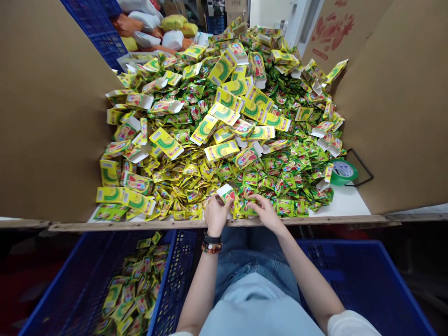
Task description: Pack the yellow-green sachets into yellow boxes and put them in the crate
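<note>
My left hand is closed around a small printed carton, its white end flap open and pointing away from me. The fingers cover much of the carton. Just to the right, my right hand reaches over the near edge of the pile, thumb and forefinger slightly apart beside green sachets. I see nothing clearly held between those fingertips. Yellow sachets lie heaped to the left of the green ones. Flattish yellow-green cartons, several with open white ends, are strewn on top of the heap.
Cardboard walls flank the table on both sides. A green tape roll lies at the right. Below the wooden edge, a blue crate at left contains filled cartons; another blue crate stands at right. Sacks are stacked behind.
</note>
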Motion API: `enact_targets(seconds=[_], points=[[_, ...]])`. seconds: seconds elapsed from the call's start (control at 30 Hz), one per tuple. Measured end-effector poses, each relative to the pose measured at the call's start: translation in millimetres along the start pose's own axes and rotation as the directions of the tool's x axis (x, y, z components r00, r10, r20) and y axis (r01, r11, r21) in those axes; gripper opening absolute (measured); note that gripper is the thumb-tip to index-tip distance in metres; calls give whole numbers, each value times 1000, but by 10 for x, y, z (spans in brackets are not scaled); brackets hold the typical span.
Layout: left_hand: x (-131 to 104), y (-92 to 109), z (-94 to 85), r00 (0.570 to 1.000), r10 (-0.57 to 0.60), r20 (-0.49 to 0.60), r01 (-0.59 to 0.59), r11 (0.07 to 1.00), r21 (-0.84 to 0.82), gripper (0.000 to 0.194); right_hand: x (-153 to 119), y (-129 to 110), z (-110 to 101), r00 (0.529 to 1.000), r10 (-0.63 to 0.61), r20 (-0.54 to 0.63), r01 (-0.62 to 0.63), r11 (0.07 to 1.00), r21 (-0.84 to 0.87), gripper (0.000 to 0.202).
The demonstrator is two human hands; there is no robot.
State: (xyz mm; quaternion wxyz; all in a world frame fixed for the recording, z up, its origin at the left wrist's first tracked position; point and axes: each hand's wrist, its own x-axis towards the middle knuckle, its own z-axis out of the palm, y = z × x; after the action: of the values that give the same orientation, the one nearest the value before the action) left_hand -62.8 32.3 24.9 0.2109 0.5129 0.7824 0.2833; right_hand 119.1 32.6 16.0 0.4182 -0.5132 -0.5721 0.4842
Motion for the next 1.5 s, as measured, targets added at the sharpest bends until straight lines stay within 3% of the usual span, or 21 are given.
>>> enact_targets(seconds=[0.13, 0.27, 0.37, 0.5, 0.6, 0.7, 0.83, 0.93, 1.1, 1.23, 1.37, 1.5], points=[[60, 65, 94, 994, 42, -102, -77, 926, -370, 34, -52, 29, 80, 994, -87, -70, 82, 994, -71, 20], [116, 50, -80, 960, 143, -241, -263, 758, -597, 34, -94, -30, 31, 963, -127, -237, 129, 992, -6, 20], [70, 65, -198, 946, 182, -270, -318, 693, -647, 35, -129, -191, -38, 926, -131, -355, 170, 982, 81, 19], [-182, 192, -101, 948, 299, -106, -312, 815, -488, 41, -161, -492, -110, 846, -296, -443, 367, 926, 82, 12], [-386, 298, 82, 925, 380, -26, -372, 885, -281, 60, -157, -661, -188, 838, -420, -347, 456, 890, 25, 12], [-489, 333, 226, 901, 431, -58, -435, 892, -127, 59, -137, -741, -314, 884, -451, -126, 439, 892, -110, 16], [-533, 293, 314, 862, 506, -39, -507, 861, -42, 54, -103, -769, -442, 941, -295, 165, 336, 870, -362, 22], [-567, 263, 351, 832, 554, -23, -554, 832, -35, 51, -80, -782, -404, 945, -218, 245, 319, 783, -534, 25], [-613, 232, 391, 837, 539, -97, -547, 832, -93, 52, -93, -882, -222, 972, -156, 177, 237, 635, -736, 24], [-628, 204, 419, 820, 554, -144, -572, 806, -152, 49, -131, -985, -136, 988, -135, 72, 139, 595, -791, 29], [-598, 162, 447, 804, 547, -234, -587, 792, -168, 47, -168, -940, -34, 966, -252, 57, 202, 602, -772, 33], [-564, 111, 440, 787, 552, -274, -608, 769, -196, 49, -252, -740, 73, 908, -418, -16, 294, 666, -685, 20]])
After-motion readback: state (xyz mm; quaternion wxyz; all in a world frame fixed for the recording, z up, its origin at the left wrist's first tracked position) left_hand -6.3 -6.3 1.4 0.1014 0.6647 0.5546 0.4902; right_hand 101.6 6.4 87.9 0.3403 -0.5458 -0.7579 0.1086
